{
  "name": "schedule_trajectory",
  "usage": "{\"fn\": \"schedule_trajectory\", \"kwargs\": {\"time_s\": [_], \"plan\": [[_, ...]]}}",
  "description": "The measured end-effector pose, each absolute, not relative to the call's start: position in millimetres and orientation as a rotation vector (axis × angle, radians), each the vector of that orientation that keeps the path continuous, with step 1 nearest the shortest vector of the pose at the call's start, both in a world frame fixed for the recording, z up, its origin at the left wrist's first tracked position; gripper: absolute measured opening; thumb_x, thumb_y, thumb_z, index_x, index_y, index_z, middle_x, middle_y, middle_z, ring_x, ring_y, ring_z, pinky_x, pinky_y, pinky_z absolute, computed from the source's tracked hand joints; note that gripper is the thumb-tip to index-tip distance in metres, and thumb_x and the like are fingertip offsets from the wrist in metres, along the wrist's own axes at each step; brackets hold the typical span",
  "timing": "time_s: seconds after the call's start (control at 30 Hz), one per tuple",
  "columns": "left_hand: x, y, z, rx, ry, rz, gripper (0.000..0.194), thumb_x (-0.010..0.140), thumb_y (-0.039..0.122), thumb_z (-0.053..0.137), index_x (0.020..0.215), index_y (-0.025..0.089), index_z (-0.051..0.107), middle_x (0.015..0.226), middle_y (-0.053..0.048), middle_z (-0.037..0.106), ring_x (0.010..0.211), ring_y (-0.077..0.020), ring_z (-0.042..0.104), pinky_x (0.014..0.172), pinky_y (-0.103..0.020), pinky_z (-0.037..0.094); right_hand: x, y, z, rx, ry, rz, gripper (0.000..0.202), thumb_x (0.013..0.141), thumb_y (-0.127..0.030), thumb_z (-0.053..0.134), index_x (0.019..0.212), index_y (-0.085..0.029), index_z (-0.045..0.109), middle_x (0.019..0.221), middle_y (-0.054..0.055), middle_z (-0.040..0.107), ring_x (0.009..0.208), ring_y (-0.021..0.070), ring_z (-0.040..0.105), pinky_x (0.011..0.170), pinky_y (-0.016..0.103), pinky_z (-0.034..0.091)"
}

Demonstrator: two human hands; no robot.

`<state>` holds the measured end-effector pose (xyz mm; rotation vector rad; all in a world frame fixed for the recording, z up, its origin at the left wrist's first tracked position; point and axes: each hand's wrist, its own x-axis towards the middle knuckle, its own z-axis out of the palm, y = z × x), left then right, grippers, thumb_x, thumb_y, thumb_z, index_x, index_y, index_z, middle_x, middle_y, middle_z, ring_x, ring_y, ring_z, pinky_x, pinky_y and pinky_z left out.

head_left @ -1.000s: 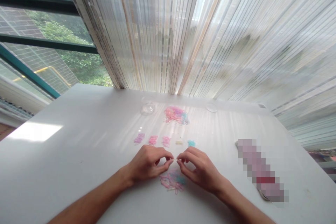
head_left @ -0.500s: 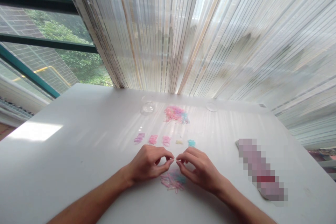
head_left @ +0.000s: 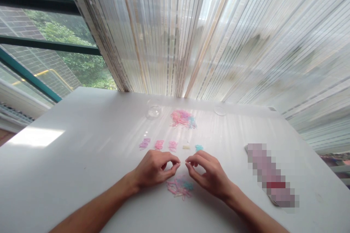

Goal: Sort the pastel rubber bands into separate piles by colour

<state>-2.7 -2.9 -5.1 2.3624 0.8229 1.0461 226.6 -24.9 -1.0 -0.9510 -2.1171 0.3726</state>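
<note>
My left hand [head_left: 156, 167] is closed in a pinch, thumb and forefinger tips meeting. Facing it, my right hand [head_left: 206, 171] pinches in the same way, a narrow gap between the two sets of fingertips. Whatever they hold is too small and pale to make out. Just below the fingertips lies a loose pile of small pink and blue loops [head_left: 180, 188] that look like rubber bands. Beyond the hands runs a row of sorted groups: purple bands [head_left: 145, 143], deeper pink bands [head_left: 159, 145], light pink bands [head_left: 172, 146], yellowish bands [head_left: 186, 147] and blue bands [head_left: 199, 147].
A larger mixed pile of bands [head_left: 182, 118] lies farther back on the white table [head_left: 95, 167]. Left of it stands a clear round container [head_left: 154, 111]; a clear disc [head_left: 220, 111] lies to its right. A pixelated pinkish object [head_left: 270, 174] rests at right. Curtains hang behind.
My right hand has shifted slightly to the right, so the gap between the two pinches has widened. The left hand has barely moved, and both stay closed.
</note>
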Motion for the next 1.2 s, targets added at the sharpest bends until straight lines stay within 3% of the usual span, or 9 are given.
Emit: {"fn": "schedule_trajectory", "kwargs": {"time_s": [1.2], "plan": [[-1.2,-4.8,-1.9,2.407,0.862,1.003,0.010,0.087,0.013,0.062,0.086,0.019,0.070,0.063,0.005,0.067,0.047,-0.0072,0.050,0.053,-0.021,0.039,223.7,-26.7,1.4,-0.938,-2.097,0.441,0.009,0.095,-0.017,0.059,0.092,-0.021,0.066,0.075,0.002,0.065,0.064,0.0134,0.061,0.060,0.025,0.051]]}}
